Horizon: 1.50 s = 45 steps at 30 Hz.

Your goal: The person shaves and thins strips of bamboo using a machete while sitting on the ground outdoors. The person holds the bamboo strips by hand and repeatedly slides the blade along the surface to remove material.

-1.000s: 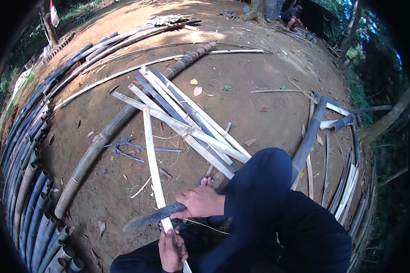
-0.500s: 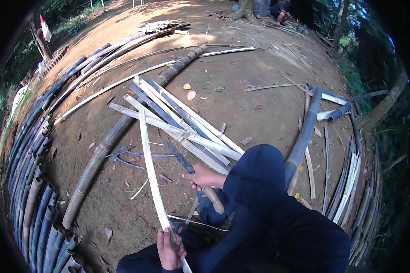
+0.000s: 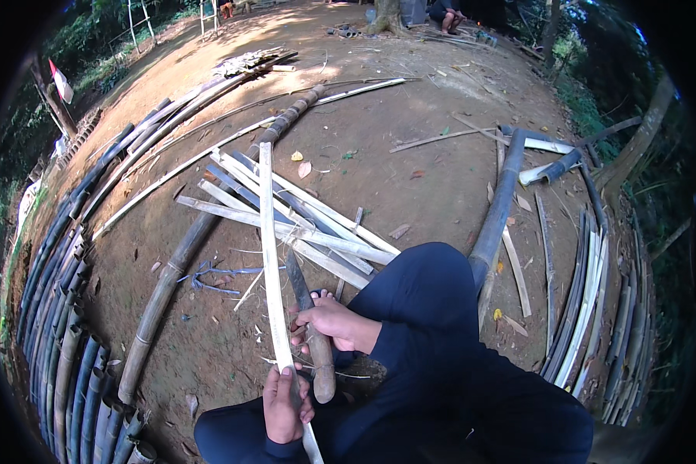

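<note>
Centrally, split bamboo [image 3: 317,235] lies piled; before it, a pale strip [image 3: 272,271] slants to lower centre — left hand [image 3: 286,404] closed around its lower part, apparently steadying it — right hand [image 3: 331,323] wrapping a knife [image 3: 322,363] by its handle.

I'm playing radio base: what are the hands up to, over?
Left hand: gripping pale bamboo strip. Right hand: gripping wooden-handled machete beside it. Possible obstacle: split bamboo pile ahead, partly behind the strip in view.
</note>
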Available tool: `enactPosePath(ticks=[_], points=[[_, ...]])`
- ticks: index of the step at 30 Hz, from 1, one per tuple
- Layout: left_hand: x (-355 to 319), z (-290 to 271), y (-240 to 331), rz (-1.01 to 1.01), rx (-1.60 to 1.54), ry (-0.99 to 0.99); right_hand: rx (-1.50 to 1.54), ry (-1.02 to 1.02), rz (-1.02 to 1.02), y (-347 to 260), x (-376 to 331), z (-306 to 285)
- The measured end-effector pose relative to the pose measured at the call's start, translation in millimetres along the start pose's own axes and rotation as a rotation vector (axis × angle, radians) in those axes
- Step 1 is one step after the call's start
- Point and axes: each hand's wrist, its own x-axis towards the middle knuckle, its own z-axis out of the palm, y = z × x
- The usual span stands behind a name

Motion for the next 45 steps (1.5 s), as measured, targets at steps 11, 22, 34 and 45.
enactPosePath(ticks=[11, 22, 34, 45], points=[[-43.5, 14.1, 18.3, 0.197, -0.013, 0.104, -0.061, -0.325, -0.378, -36.0, -84.8, 35.4], [16.5, 15.5, 39.0, 0.014, -0.126, -0.068, -1.029, 0.13, -1.168, -9.7, -62.9, -25.4], [55.4, -2.9, 6.3, -0.06, -0.124, -0.053, -1.72, 0.171, -1.097, 12.7, -10.2, -53.0], [61.2, -0.2, -0.6, -0.025, -0.047, -0.001, -1.82, 0.085, -1.185, -18.6, 10.4, -50.1]])
